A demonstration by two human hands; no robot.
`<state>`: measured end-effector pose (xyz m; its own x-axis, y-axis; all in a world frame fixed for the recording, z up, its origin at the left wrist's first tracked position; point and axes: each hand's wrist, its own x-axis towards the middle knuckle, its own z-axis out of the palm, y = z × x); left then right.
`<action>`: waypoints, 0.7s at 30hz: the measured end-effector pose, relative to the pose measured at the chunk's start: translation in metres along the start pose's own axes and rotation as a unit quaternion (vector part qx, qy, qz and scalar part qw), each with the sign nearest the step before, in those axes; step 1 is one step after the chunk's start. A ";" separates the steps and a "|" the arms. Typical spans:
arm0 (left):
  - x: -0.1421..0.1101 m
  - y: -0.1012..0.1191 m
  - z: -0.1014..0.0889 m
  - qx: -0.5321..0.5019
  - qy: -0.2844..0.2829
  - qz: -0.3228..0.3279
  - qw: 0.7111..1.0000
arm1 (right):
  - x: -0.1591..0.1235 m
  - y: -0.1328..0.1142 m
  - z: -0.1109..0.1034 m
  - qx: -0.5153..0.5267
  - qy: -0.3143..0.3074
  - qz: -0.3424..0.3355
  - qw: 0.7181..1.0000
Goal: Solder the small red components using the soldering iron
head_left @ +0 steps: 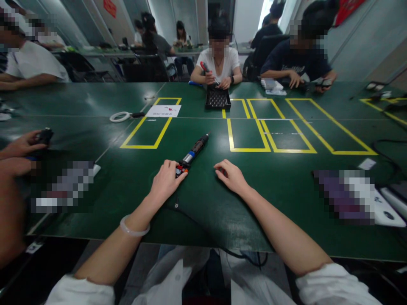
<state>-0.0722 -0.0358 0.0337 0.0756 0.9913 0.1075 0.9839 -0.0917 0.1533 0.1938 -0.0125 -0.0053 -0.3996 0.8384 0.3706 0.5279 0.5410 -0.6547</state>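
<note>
An electric screwdriver (193,153) lies on the green table (222,203), its tip pointing away from me. My left hand (165,180) rests on the table with its fingers curled around the screwdriver's near end. A pale bangle sits on that wrist. My right hand (231,175) lies palm down just right of the tool, fingers bent together over something small and dark that I cannot make out. A black cable (203,226) runs from the tool's end toward the table's near edge.
Yellow tape rectangles (254,127) mark the table. A black tray (218,98) stands before the person opposite, who holds a tool. A white ring (120,117) and a paper sheet (163,111) lie at far left. Another person's hands (22,146) work at my left.
</note>
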 end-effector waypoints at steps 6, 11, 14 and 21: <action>-0.027 -0.073 -0.012 0.019 0.021 -0.098 0.995 | 0.000 0.001 0.002 -0.010 -0.014 -0.008 1.000; -0.059 -0.127 -0.027 0.049 0.020 -0.187 0.981 | 0.000 0.001 0.002 -0.008 -0.019 -0.012 1.000; -0.075 -0.154 -0.035 0.068 0.014 -0.233 0.970 | -0.001 0.001 0.002 -0.008 -0.021 -0.016 1.000; -0.096 -0.177 -0.047 0.042 0.070 -0.289 0.954 | -0.001 0.001 0.003 -0.010 -0.025 -0.016 1.000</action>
<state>-0.2615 -0.1190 0.0421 -0.5004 0.8508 0.1608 0.8645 0.4806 0.1474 0.1924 -0.0130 -0.0087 -0.4530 0.8163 0.3583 0.5283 0.5695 -0.6297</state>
